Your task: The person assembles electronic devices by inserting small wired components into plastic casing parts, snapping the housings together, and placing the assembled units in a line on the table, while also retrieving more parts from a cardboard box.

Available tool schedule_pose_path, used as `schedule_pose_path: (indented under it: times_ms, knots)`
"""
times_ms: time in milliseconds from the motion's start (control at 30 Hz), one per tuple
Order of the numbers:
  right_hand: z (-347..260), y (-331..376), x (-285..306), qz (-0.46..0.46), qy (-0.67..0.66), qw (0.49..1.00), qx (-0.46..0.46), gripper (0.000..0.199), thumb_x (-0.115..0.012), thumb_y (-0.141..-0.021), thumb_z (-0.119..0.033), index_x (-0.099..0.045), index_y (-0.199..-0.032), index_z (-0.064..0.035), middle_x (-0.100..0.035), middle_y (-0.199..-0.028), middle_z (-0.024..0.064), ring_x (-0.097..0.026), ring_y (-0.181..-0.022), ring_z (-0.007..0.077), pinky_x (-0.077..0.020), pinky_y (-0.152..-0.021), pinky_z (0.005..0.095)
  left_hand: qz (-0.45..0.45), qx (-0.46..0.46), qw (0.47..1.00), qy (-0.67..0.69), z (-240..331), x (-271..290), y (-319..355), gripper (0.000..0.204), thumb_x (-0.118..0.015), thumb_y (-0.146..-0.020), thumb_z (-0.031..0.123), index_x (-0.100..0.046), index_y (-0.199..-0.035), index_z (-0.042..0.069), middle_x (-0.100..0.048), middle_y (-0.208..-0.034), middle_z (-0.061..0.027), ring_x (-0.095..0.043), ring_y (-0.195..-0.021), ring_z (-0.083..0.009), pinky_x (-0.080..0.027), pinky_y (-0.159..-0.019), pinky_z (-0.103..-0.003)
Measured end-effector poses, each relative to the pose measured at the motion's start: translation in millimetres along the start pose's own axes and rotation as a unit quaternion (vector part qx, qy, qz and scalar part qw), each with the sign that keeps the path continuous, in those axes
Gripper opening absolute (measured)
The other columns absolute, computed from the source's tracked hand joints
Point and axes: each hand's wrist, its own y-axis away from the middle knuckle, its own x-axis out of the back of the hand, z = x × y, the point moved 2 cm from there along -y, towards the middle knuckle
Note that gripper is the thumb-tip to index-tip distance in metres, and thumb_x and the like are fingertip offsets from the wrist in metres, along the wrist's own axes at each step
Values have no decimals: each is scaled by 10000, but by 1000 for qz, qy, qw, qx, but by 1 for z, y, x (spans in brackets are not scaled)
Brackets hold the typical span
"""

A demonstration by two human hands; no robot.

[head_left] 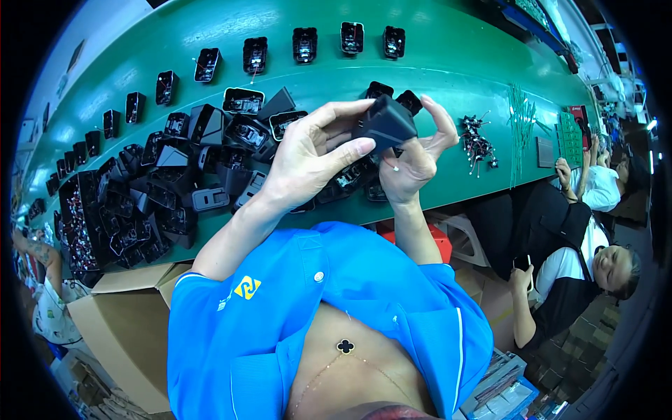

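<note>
Both of my hands are raised over the green workbench [434, 63] and hold one black plastic box-shaped housing [385, 124]. My left hand [311, 157] grips it from the left, thumb along its lower edge and fingers over its top. My right hand [418, 155] pinches its right side with the fingers curled around the far corner. Under my hands lie more black housings, partly hidden.
A heap of black housings [147, 196] covers the bench to my left. Single open housings [254, 54] stand in a curved row at the back. Small wired parts [477, 143] and green wires [521, 119] lie right. A cardboard box [126, 329] stands below left. Seated people [588, 259] are at right.
</note>
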Motion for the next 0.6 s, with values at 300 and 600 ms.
schedule_pose_path:
  times_ms: [300,600]
  knots:
    - [8,-2,-4,34,-132,987,-80,267,-701,-586,-1,-692,-808,-149,-543,-1313,57,-401,-1244,282,-324,-1084,445,3,29,999,24,2,0,-7,409,-705,-854,-21,-594,-1248,-20,-627,-1195,-145,-627,-1088,-208,-494,-1024,-341]
    - [34,13,-5,0,-232,965,-118,401,-798,-708,-133,-658,-1084,-112,-431,-1388,116,-419,-1278,280,-358,-1083,428,-5,-31,999,-43,3,-12,-11,427,-711,-860,12,-580,-1265,-26,-629,-1183,-148,-628,-1073,-211,-505,-1002,-341]
